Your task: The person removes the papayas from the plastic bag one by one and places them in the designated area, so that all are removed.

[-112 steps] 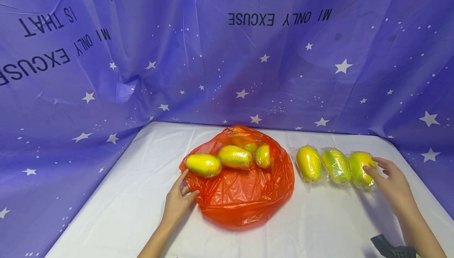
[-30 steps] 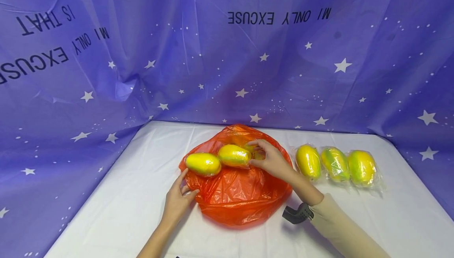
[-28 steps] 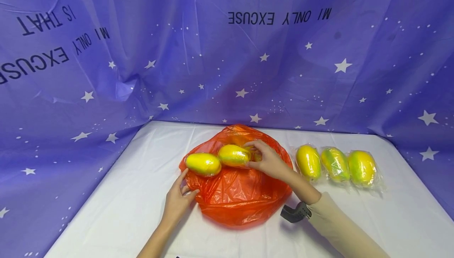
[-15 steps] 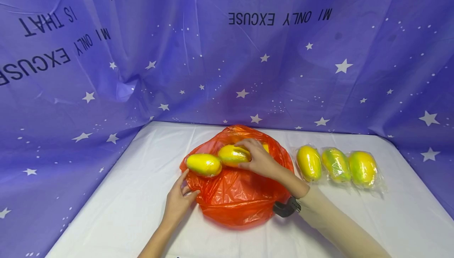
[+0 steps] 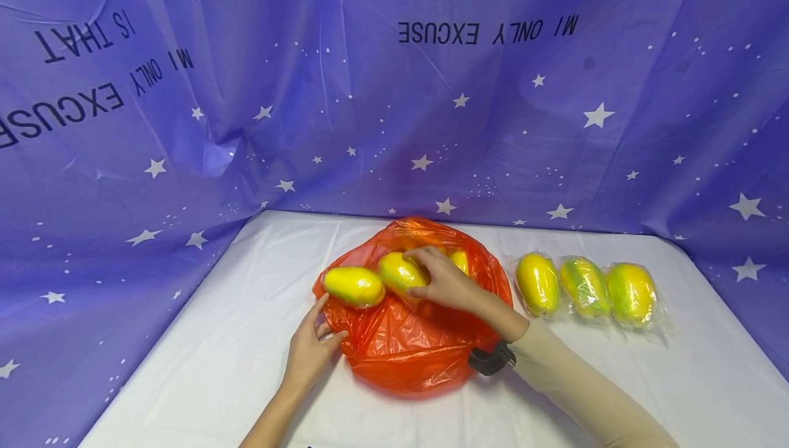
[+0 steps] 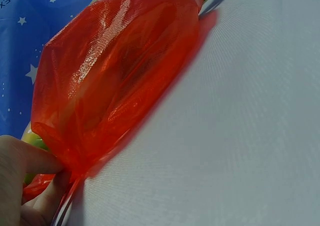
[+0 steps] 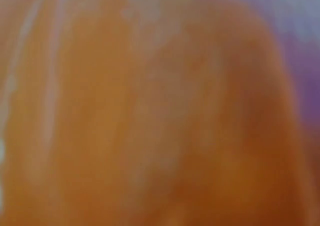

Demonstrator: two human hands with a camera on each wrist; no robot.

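Observation:
A red plastic bag (image 5: 419, 372) lies with its mouth open on the table. My left hand (image 5: 310, 351) pinches the bag's left edge between thumb and fingers; the left wrist view shows the gathered film (image 6: 75, 166) there. Inside the bag, my right hand (image 5: 446, 282) grips a yellow-green, mango-like fruit (image 5: 397, 271) in clear wrap, thumb on the near side, fingers over the top. Another such fruit (image 5: 354, 286) lies at the bag's left edge by my left fingertips. One more (image 5: 459, 261) shows partly behind my right hand. The right wrist view is an orange blur.
Three more wrapped fruits, the left one (image 5: 537, 284), the middle one (image 5: 583, 287) and the right one (image 5: 631, 294), lie in a row right of the bag. A white cloth (image 5: 203, 366) covers the table. A purple starry curtain (image 5: 370, 92) hangs behind and at the sides.
My right hand has come from the rightmost fruit into the bag, then moved left onto the middle fruit, which is now turned slightly. My left hand stays on the bag's edge.

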